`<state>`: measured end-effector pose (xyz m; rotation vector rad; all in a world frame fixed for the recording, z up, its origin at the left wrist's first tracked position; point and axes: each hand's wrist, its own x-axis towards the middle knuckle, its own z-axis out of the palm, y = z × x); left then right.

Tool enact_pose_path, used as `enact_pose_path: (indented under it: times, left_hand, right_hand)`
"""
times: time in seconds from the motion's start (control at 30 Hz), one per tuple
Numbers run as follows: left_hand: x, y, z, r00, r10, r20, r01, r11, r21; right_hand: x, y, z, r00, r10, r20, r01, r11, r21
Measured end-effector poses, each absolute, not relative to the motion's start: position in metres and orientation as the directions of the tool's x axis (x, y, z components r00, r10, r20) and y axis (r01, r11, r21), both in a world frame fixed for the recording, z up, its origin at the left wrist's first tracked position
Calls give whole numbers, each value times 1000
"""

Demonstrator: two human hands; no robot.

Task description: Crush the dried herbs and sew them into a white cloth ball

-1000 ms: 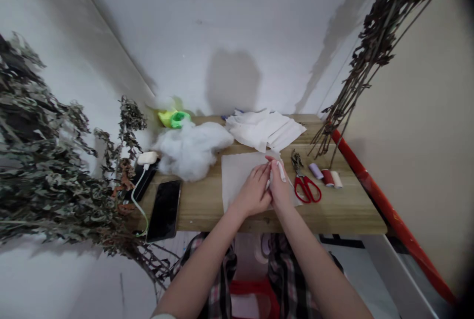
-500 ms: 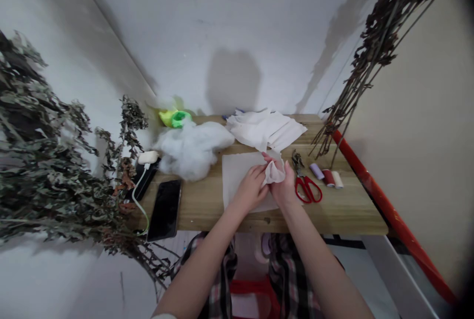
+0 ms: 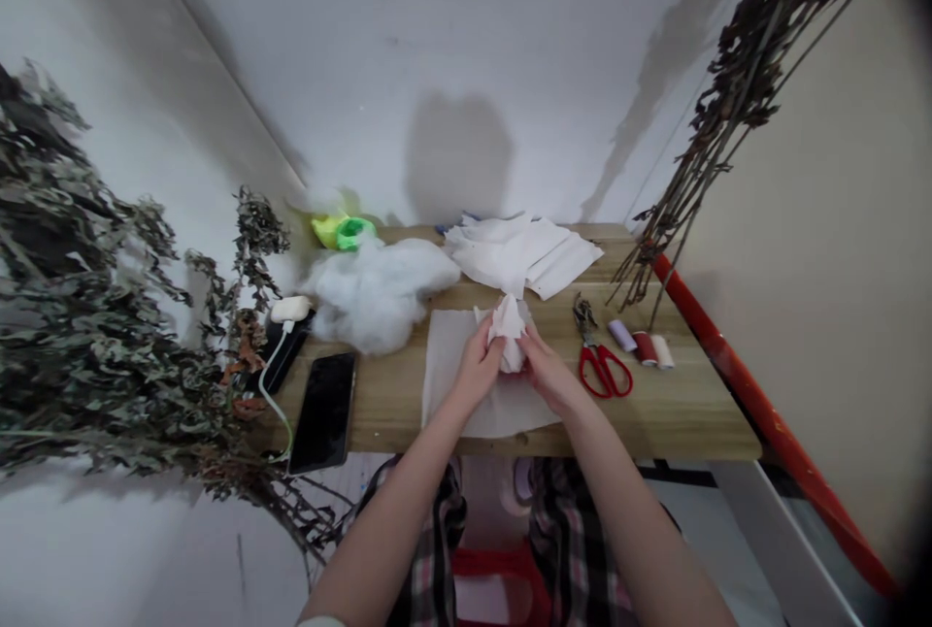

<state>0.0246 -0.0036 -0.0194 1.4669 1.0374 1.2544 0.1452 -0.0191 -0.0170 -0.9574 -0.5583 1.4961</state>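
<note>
White cloth bundle (image 3: 509, 326), small, soft, heavily creased, just below and right of frame centre; gathered to ruffled peak pointing toward top of frame, gripped from both sides; contact with sheet underneath hidden. Pale cloth sheet (image 3: 446, 365), thin, spread mostly flat in lower middle of frame, left edge nearly straight, upper part behind bundle

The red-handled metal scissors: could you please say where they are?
In the head view, the scissors lie right of centre on the wooden table, between the bare right hand and the lilac cylindrical spool.
</note>
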Motion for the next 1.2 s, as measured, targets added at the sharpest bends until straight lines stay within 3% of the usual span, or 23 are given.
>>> enact_pose_path:
  times: [0.1, 0.3, 0.63, 0.77, 0.93, 1.2]
  left_hand:
    - [27, -2, -24, 75, 970, 231, 34, -234, 972]
    - [38, 2, -22, -84, 985, 149, -85, -156, 984]
    - [45, 0, -12, -199, 957, -212, -394, 120, 911]
    - [45, -1, -8, -191, 959, -208, -509, 84, 857]
    - [44, -1, -7, -205, 966, -155, -484, 38, 875]
    - [41, 1, -4, -247, 941, -232, -550, 61, 833]
  right_hand:
    - [142, -19, -17, -32, 955, -295, -527, -267, -807]
    - [134, -17, -9, -3, 963, -268, -508, -233, -830]
    - [132, -17, -4, 3, 951, -311, -556, -256, -790]
    - [132, -16, -6, 49, 956, -289, -525, -222, -822]
    - [130, -17, -11, 99, 970, -223, -437, -159, -885]
    - [129, -18, -14, 90, 983, -159, -345, -119, -931]
